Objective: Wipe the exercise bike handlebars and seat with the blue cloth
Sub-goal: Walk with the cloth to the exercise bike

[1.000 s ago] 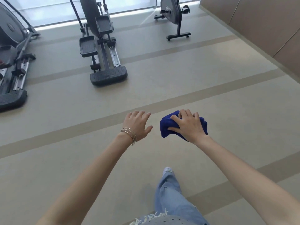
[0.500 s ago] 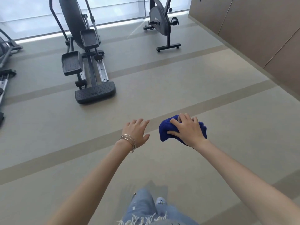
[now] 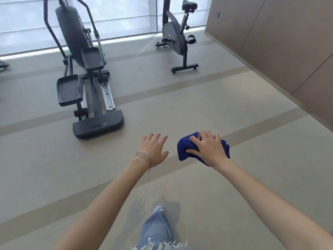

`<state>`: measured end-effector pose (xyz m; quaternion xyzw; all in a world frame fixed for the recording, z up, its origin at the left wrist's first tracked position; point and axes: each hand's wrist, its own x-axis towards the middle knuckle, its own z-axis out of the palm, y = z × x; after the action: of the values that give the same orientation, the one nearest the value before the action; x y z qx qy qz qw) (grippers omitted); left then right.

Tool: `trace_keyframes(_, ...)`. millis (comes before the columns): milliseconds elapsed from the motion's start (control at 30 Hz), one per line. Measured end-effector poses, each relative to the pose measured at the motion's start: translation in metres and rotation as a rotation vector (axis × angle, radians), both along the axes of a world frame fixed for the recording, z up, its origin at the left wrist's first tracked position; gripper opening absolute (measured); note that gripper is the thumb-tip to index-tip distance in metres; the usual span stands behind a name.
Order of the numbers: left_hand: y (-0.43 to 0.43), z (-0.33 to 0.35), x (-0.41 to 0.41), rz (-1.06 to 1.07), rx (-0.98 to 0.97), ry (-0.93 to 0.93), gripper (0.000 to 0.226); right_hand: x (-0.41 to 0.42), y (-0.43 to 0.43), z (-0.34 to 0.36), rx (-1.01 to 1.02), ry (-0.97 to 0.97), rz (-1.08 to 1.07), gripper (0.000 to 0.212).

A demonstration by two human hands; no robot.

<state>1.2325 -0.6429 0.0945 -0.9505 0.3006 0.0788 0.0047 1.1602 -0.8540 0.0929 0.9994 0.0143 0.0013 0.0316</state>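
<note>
The black exercise bike [image 3: 175, 42] stands far ahead by the window, its seat [image 3: 189, 5] at the top of the view; the handlebars are cut off by the frame's upper edge. My right hand [image 3: 209, 148] is stretched out in front of me, gripping a bunched blue cloth [image 3: 185, 150]. Beside it, my left hand [image 3: 153, 150] is held out palm down with fingers spread and nothing in it, thin bangles on the wrist. Both hands are well short of the bike.
A black elliptical trainer [image 3: 84, 73] stands ahead on the left, its rear footplate [image 3: 98, 124] nearest me. A brown panelled wall [image 3: 279, 42] runs along the right. My leg in ripped jeans [image 3: 155, 230] steps on the beige striped floor [image 3: 216, 105].
I have walked forward and the view has tilted up: the bike and elliptical appear larger and nearer, and the bike's seat has come into view. Both hands keep their pose.
</note>
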Motion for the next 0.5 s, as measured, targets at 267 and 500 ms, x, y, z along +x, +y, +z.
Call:
trace_keyframes(267, -0.011, 0.005, 0.117, 0.005, -0.012, 0.044, 0.062, 0.112, -0.012, 0.005, -0.017, 0.000, -0.026, 0.044)
trace_keyframes(500, -0.036, -0.028, 0.179, 0.016, 0.022, 0.088, 0.061, 0.182, -0.034, -0.019, -0.011, 0.037, 0.004, 0.044)
